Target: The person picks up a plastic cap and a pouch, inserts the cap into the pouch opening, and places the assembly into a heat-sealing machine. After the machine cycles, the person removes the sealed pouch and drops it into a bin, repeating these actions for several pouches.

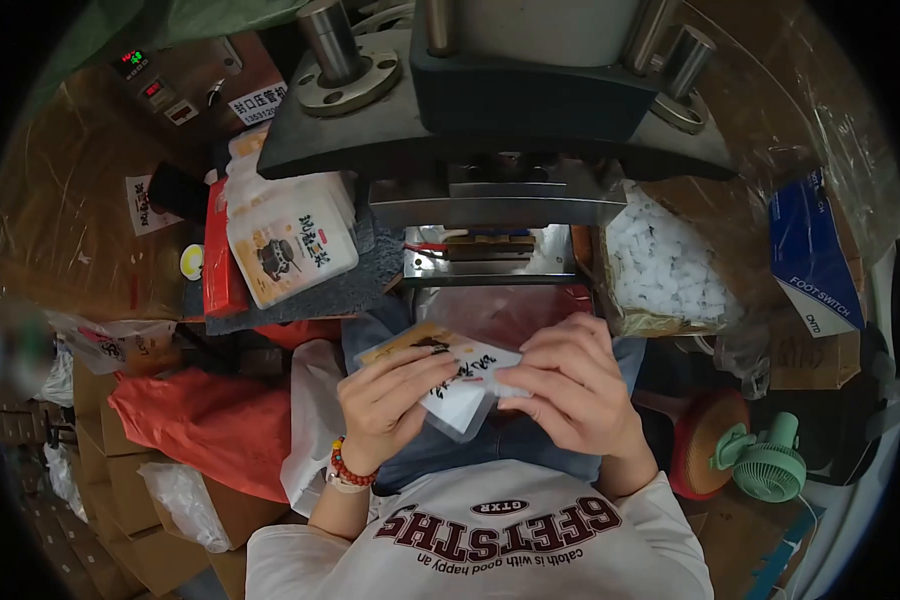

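I hold a printed plastic pouch point(459, 412) in front of my lap, tilted, with black characters and an orange patch on its face. My left hand point(395, 395) is closed on the pouch's left side, its fingers lying across the print. At the right corner my right hand point(575, 385) pinches the pouch between thumb and fingers. Whether a small part is also in that pinch, I cannot make out. Beyond the hands is the press machine point(500, 212), with a metal bar above a lit metal bed.
Stacked printed pouches point(292, 250) lie on a grey cloth point(375, 265) at left, beside a red box point(223, 255). To the right stands a box of small white plastic pieces point(665, 265). A green fan point(770, 460) and a blue-and-white carton point(815, 255) are farther right.
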A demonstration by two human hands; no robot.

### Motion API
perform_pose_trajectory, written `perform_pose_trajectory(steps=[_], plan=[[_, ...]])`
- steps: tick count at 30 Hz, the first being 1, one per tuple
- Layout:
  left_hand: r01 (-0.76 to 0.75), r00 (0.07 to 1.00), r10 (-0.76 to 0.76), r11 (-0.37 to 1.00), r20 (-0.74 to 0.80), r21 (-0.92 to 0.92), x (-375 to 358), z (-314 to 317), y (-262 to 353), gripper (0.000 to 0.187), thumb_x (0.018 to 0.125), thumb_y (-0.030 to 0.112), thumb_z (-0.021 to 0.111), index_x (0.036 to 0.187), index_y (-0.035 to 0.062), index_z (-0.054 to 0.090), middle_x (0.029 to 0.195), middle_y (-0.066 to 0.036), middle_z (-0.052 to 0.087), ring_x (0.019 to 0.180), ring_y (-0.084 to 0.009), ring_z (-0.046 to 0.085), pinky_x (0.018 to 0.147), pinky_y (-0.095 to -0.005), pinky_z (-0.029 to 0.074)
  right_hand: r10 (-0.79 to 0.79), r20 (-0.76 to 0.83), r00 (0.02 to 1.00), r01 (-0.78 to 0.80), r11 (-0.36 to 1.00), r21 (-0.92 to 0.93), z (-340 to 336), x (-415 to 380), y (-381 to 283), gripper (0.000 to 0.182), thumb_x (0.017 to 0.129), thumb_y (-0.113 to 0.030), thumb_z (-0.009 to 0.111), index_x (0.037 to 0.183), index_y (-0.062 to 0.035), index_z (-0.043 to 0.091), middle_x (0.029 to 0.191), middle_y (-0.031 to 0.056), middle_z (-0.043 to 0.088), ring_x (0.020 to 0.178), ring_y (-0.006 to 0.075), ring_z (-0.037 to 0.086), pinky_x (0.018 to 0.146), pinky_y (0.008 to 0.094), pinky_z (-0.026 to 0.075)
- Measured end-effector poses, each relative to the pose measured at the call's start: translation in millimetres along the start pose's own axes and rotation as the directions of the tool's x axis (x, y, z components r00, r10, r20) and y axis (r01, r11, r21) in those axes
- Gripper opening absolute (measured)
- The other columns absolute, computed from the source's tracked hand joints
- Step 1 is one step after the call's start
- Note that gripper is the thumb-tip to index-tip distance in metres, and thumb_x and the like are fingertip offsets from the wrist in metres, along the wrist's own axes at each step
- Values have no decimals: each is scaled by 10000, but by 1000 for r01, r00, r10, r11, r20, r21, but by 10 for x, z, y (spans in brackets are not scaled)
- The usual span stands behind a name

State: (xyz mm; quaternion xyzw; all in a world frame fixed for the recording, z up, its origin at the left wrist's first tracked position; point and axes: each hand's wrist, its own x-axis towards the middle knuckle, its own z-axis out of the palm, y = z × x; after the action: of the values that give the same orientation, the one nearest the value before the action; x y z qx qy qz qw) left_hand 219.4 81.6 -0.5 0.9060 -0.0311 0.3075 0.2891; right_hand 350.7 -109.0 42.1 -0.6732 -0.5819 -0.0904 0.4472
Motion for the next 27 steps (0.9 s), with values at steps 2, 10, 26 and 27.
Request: perform_pose_trajectory(steps=[2, 10, 26, 27], plan=[[93, 995, -93, 996, -40, -19, 0, 103, -25, 402, 613, -29, 567, 969, 88, 712, 971, -35, 711, 921, -251, 666, 763, -312, 539, 55, -114, 992, -67, 992, -105, -44, -78, -4, 279, 652, -155, 768, 899, -50, 689, 807, 63, 585, 815, 245, 585, 771, 389, 413], [33, 999, -31, 993, -14, 112, 65, 78, 70, 390, 622, -23, 591, 970, 102, 715, 968, -34, 713, 916, -236, 670, 756, -307, 541, 67, 21, 998, -62, 983, -174, -18, -87, 20, 304, 698, -141, 748, 978, -52, 669, 880, 47, 601, 895, 234, 593, 861, 402, 396], [623, 594, -591, -92, 546, -777, 478, 826, -437, 227, 894, 166, 662, 923, -58, 669, 869, -89, 691, 722, -99, 651, 643, -245, 535, 484, -313, 817, -576, 661, -482, -353, -272, 965, 305, 844, -104, 622, 1141, -43, 594, 1042, 139, 596, 964, 331, 557, 842, 392, 442], [620, 604, -574, -96, 553, -778, 464, 847, -479, 222, 893, 162, 662, 932, -57, 669, 877, -91, 691, 732, -102, 654, 653, -247, 538, 484, -269, 833, -545, 633, -550, -278, -298, 1080, 299, 833, -93, 622, 1127, -46, 599, 1011, 136, 592, 937, 328, 555, 823, 404, 445]])
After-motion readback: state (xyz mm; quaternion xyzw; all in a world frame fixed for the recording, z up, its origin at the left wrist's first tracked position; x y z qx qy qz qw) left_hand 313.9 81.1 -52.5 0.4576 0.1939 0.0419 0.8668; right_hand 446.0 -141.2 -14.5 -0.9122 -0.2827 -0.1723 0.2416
